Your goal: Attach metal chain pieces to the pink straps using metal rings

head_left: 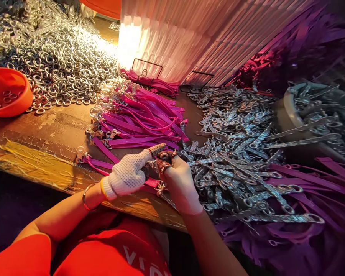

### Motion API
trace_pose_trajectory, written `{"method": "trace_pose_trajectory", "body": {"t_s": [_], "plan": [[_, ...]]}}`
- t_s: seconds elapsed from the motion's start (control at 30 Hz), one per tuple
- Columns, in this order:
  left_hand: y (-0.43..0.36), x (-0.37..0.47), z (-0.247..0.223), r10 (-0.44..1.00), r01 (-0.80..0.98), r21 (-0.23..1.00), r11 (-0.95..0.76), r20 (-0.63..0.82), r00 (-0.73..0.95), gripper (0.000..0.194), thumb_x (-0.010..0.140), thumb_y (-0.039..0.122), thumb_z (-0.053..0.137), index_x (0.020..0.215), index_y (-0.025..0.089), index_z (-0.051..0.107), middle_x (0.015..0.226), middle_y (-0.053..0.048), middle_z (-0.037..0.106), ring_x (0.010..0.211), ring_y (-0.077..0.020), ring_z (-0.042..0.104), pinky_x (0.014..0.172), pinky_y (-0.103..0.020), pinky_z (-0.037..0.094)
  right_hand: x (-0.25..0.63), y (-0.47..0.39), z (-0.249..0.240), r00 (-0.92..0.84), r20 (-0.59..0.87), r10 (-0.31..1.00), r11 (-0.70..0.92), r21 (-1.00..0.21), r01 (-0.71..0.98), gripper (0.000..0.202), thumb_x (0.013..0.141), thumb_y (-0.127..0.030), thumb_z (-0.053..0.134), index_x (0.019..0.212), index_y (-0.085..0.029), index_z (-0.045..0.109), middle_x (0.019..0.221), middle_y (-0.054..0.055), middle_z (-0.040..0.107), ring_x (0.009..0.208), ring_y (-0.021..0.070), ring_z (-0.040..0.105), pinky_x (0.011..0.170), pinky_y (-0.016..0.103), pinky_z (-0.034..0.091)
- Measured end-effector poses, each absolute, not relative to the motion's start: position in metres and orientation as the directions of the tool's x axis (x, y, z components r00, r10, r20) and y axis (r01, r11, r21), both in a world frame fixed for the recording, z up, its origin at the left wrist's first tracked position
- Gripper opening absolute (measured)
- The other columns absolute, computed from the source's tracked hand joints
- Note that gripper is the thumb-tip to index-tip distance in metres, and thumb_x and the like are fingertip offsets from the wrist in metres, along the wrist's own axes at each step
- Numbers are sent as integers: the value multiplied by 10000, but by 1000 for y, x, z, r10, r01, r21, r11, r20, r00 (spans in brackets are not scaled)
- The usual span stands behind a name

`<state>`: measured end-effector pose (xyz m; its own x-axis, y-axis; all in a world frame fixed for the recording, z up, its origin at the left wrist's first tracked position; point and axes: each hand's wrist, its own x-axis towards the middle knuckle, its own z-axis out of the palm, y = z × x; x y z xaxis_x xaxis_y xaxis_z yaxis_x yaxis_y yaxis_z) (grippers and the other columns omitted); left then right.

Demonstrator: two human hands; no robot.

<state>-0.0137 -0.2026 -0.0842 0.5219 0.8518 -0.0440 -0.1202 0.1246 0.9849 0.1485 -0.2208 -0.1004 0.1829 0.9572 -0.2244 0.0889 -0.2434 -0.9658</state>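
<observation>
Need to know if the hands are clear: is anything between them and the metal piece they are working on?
Nothing visible. The gloved left hand and right hand already meet on the small metal piece at the fingertips. The chain pile lies to the right, the pink straps behind.

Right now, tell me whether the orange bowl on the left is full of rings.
No: the orange bowl holds only a few rings on its bottom, while the big ring pile lies on the table beside it.
</observation>
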Motion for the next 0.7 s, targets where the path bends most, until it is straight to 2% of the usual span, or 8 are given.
{"method": "trace_pose_trajectory", "body": {"t_s": [0.03, 0.1, 0.17, 0.23, 0.27, 0.37, 0.5, 0.7], "plan": [[-202, -16, -84, 852, -119, 985, 124, -44, 522, 569, 767, 167, 622, 1333, 214, 611, 1145, -65, 674, 996, -190, 609, 831, -244, 485, 148, -220, -100, 198, -270, 942, -289, -954, 74, 212, 686, -304, 641, 864, -198, 600, 674, -41, 564, 556, 107, 462, 490, 228, 400], [-198, -21, -87, 799, -191, 926, 325, -161, 579, 487, 794, 245, 638, 1276, 178, 647, 932, -69, 697, 803, -163, 628, 711, -238, 500, 147, -218, -97, 169, -328, 929, -337, -941, 25, 228, 698, -335, 656, 866, -197, 586, 601, -70, 493, 478, 80, 367, 416, 206, 298], [-194, -26, -95, 717, -321, 743, 587, -294, 632, 439, 778, 304, 665, 1181, 132, 682, 763, -58, 658, 607, -117, 574, 548, -199, 453, 148, -216, -93, 104, -353, 930, -352, -935, -26, 273, 690, -350, 695, 885, -195, 582, 607, -74, 488, 467, 66, 348, 403, 195, 260], [-190, -29, -103, 676, -415, 572, 708, -377, 633, 370, 744, 325, 691, 1042, 105, 704, 728, -58, 638, 549, -95, 546, 486, -175, 412, 149, -214, -89, 45, -384, 922, -381, -923, -56, 322, 681, -357, 729, 920, -194, 586, 627, -71, 506, 469, 63, 358, 400, 188, 252], [-190, -30, -106, 668, -426, 539, 727, -412, 620, 325, 741, 340, 695, 964, 102, 702, 713, -53, 630, 527, -87, 534, 464, -169, 394, 150, -213, -88, 21, -404, 915, -402, -914, -59, 340, 680, -360, 740, 938, -195, 591, 614, -76, 501, 460, 63, 352, 394, 187, 244], [-193, -30, -109, 715, -330, 662, 673, -467, 521, 300, 774, 419, 697, 834, 128, 655, 637, -4, 578, 434, -57, 451, 385, -160, 304, 148, -211, -87, -43, -416, 908, -418, -907, -56, 350, 675, -365, 764, 940, -191, 615, 584, -77, 499, 450, 67, 366, 392, 189, 266], [-200, -28, -101, 788, -102, 856, 507, -412, 458, 329, 788, 474, 701, 796, 160, 601, 587, 35, 546, 395, -47, 402, 349, -162, 252, 143, -213, -88, -57, -293, 955, -296, -953, -64, 320, 604, -314, 821, 844, -189, 650, 771, -15, 637, 644, 120, 559, 554, 225, 462], [-204, -27, -87, 715, -67, 822, 565, -448, 536, 291, 809, 436, 668, 803, 168, 555, 615, 37, 545, 417, -45, 422, 367, -149, 275, 149, -221, -90, 48, -256, 965, -253, -965, -68, 321, 683, -421, 801, 897, -210, 689, 827, -1, 658, 712, 133, 587, 670, 267, 512]]}}
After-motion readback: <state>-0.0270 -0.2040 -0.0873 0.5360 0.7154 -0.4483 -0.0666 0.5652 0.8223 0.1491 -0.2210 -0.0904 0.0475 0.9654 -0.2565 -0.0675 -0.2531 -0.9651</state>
